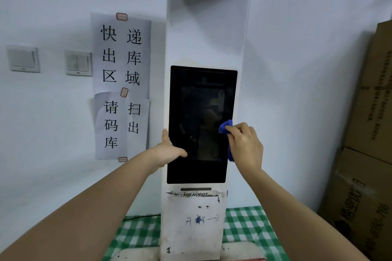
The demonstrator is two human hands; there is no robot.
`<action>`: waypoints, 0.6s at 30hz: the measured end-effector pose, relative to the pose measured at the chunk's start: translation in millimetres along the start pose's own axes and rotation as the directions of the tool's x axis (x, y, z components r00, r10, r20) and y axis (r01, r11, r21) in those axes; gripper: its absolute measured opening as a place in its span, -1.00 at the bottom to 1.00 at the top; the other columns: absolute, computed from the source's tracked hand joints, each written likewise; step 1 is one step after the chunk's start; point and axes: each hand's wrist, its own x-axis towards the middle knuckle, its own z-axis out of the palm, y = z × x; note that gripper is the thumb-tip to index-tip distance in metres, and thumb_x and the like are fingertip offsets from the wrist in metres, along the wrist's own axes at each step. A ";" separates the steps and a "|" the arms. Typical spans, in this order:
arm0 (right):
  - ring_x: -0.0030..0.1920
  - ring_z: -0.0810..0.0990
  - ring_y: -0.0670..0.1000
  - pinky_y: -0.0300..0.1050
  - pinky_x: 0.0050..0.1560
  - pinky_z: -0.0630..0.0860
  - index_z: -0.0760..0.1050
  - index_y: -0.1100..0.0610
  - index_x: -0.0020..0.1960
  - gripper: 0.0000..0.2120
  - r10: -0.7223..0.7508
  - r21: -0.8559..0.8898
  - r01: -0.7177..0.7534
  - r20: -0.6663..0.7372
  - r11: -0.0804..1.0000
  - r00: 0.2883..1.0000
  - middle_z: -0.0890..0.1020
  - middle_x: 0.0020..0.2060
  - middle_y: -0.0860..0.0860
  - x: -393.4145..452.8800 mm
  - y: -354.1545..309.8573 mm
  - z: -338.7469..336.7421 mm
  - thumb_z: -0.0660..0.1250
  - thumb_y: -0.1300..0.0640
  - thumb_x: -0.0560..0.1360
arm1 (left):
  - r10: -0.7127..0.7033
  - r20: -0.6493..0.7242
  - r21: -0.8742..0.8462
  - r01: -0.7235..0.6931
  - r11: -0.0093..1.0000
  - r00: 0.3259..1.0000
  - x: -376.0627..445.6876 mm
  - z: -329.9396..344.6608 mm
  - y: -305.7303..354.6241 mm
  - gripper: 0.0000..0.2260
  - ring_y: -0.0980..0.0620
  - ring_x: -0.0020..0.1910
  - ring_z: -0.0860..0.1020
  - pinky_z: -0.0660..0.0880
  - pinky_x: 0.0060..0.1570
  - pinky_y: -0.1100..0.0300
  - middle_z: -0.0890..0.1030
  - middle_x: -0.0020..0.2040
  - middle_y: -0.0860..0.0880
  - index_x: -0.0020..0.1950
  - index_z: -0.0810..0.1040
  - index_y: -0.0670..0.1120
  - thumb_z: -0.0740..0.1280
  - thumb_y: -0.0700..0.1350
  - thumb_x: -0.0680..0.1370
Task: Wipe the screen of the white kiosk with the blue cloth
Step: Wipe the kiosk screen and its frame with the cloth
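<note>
The white kiosk [206, 34] stands upright in the middle, its dark screen [199, 125] switched off. My right hand [246, 144] holds the blue cloth [225, 126] bunched against the screen's right edge, with part of the cloth hanging below the palm. My left hand [168, 151] grips the kiosk's left side at screen height, thumb lying on the black glass and the other fingers hidden behind the edge.
Paper signs [122, 85] and two light switches [78, 62] are on the wall to the left. Stacked cardboard boxes [367, 154] stand at the right. A green checked cloth [246, 226] covers the surface under the kiosk.
</note>
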 end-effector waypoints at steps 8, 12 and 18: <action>-0.20 0.53 0.10 -0.18 -0.52 0.34 0.62 0.10 0.01 -0.65 -0.054 -0.055 0.062 0.131 0.997 0.990 0.57 -0.17 0.04 -22.9 -3.2 15.9 0.50 0.36 0.27 | 0.010 0.019 -0.036 -0.009 0.999 1.000 0.2 6.9 -11.5 -0.10 -0.13 0.47 0.26 0.34 0.32 0.06 0.05 0.58 -0.05 0.51 -0.38 0.16 0.30 -0.17 0.55; -0.16 0.51 0.06 -0.17 -0.49 0.38 0.59 0.05 0.05 -0.66 -0.167 -0.074 0.191 0.247 0.979 0.954 0.56 -0.13 -0.01 -23.2 3.7 9.5 0.48 0.30 0.31 | 0.006 0.023 -0.039 -0.005 0.999 1.000 0.2 7.8 -13.8 -0.09 -0.14 0.46 0.27 0.34 0.31 0.04 0.05 0.58 -0.06 0.51 -0.40 0.17 0.31 -0.17 0.55; -0.12 0.52 0.10 -0.09 -0.44 0.46 0.59 0.12 0.11 -0.77 0.049 0.063 -0.047 -0.030 0.997 0.998 0.58 -0.09 0.07 0.1 -14.5 7.6 0.37 0.27 0.47 | -0.020 -0.013 -0.040 0.019 0.999 1.000 2.6 11.5 -16.1 -0.10 -0.13 0.50 0.21 0.26 0.45 0.00 0.03 0.58 -0.07 0.54 -0.37 0.05 0.33 -0.14 0.54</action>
